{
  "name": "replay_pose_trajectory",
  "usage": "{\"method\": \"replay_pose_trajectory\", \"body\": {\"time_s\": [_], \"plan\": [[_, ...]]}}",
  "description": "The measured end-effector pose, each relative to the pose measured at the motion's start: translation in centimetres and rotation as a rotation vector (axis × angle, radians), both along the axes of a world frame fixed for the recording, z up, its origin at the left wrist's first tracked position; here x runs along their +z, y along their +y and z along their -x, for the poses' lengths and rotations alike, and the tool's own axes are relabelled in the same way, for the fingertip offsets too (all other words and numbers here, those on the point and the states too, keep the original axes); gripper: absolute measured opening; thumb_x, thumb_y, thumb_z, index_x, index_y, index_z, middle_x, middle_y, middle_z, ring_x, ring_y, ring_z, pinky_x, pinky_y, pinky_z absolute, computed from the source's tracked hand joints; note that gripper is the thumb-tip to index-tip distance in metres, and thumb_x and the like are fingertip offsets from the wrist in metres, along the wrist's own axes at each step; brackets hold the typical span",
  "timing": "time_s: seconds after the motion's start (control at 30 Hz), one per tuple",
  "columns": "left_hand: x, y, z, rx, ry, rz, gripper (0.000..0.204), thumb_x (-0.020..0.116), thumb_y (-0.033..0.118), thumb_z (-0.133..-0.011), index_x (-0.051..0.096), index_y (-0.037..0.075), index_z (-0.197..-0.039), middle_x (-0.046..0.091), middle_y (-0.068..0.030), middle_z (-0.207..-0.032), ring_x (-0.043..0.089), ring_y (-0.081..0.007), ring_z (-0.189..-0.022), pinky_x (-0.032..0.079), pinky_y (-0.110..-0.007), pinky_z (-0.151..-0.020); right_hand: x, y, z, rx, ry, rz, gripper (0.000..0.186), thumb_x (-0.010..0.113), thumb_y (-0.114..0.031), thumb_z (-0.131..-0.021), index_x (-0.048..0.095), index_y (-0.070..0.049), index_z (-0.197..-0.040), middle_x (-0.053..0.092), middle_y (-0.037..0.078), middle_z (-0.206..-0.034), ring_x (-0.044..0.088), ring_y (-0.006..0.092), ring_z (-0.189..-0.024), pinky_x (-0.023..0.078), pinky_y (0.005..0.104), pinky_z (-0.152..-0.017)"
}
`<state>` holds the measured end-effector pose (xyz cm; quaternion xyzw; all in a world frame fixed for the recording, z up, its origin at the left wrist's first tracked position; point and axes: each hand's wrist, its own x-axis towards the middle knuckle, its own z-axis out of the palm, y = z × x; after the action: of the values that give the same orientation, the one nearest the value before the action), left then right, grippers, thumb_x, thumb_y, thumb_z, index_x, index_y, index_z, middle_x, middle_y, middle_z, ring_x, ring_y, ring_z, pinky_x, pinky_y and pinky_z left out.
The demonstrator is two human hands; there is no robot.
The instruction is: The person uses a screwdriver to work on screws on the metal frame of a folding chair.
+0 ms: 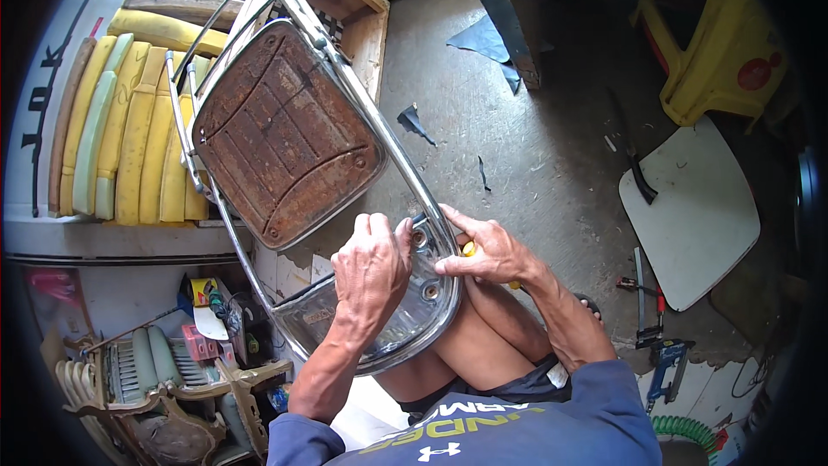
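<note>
A folding chair with a chrome tube frame (397, 155) leans across my lap. Its rusty metal seat panel (289, 134) faces up, and its backrest (405, 328), covered in shiny clear plastic, rests against my thighs. My left hand (371, 272) is closed over the upper edge of the backrest, fingers curled; whatever they pinch is hidden. At the frame's right bend my right hand (490, 250) has its thumb on the backrest and its index finger along the tube. A yellow-handled tool (469, 249) is tucked in that palm, its working end out of sight.
Yellow and green foam pads (129, 129) stand in a row at left, above carved wooden chair parts (172, 406). On the floor at right lie a white board (699, 207), a dark curved blade (640, 177) and a blue staple gun (668, 367). Black scraps (416, 122) lie ahead.
</note>
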<state>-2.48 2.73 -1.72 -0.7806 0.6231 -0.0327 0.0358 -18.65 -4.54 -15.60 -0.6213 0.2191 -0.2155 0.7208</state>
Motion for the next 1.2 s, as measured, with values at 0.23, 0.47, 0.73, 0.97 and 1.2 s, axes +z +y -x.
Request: {"method": "replay_pose_trajectory", "body": {"time_s": [0.23,0.47,0.73,0.97,1.2], "plan": [[0.3,-0.2,0.5,-0.05,0.108,0.115,0.022,0.064,0.021,-0.101,0.056,0.002,-0.092,0.062,-0.0168,-0.085,0.065,-0.0397,-0.065,0.052,-0.047,-0.057,0.7,-0.2,0.1,-0.03,0.016,0.02,0.093,0.083,-0.045,-0.082,0.047,0.002,-0.152,0.072,0.018,-0.089,0.066,0.0167,-0.08,0.055,0.0334,-0.076],[0.2,0.0,0.3,-0.037,0.178,0.28,0.011,0.062,0.014,-0.101,0.063,0.003,-0.098,0.067,-0.0167,-0.08,0.069,-0.0366,-0.069,0.053,-0.043,-0.06,0.0,-0.2,-0.9,-0.002,-0.123,0.012,0.074,0.08,-0.034,-0.085,0.054,0.0,-0.146,0.073,0.016,-0.092,0.065,0.0126,-0.082,0.055,0.0329,-0.077],[0.6,-0.6,-0.4,-0.035,0.267,0.06,0.015,0.064,0.019,-0.099,0.07,0.005,-0.099,0.072,-0.0163,-0.084,0.072,-0.0354,-0.076,0.056,-0.042,-0.07,-1.0,0.7,-1.3,-0.097,-0.207,-0.038,0.059,0.078,-0.028,-0.087,0.062,-0.003,-0.138,0.073,0.012,-0.089,0.061,0.0089,-0.08,0.054,0.031,-0.075],[0.6,-1.1,-0.2,0.01,0.256,-0.068,0.02,0.063,0.023,-0.098,0.071,0.005,-0.093,0.072,-0.0177,-0.084,0.071,-0.0396,-0.079,0.055,-0.047,-0.071,-0.9,0.2,-1.3,-0.019,-0.197,-0.099,0.054,0.078,-0.027,-0.088,0.065,-0.004,-0.135,0.071,0.009,-0.083,0.056,0.0054,-0.076,0.053,0.0297,-0.07],[0.5,-1.3,0.1,0.009,0.239,-0.067,0.021,0.062,0.024,-0.099,0.07,0.005,-0.092,0.071,-0.0189,-0.079,0.07,-0.0406,-0.076,0.055,-0.049,-0.069,-1.9,0.2,-1.7,-0.054,-0.248,-0.018,0.048,0.079,-0.027,-0.088,0.067,-0.003,-0.129,0.072,0.009,-0.081,0.057,0.005,-0.076,0.054,0.0299,-0.07]]}}
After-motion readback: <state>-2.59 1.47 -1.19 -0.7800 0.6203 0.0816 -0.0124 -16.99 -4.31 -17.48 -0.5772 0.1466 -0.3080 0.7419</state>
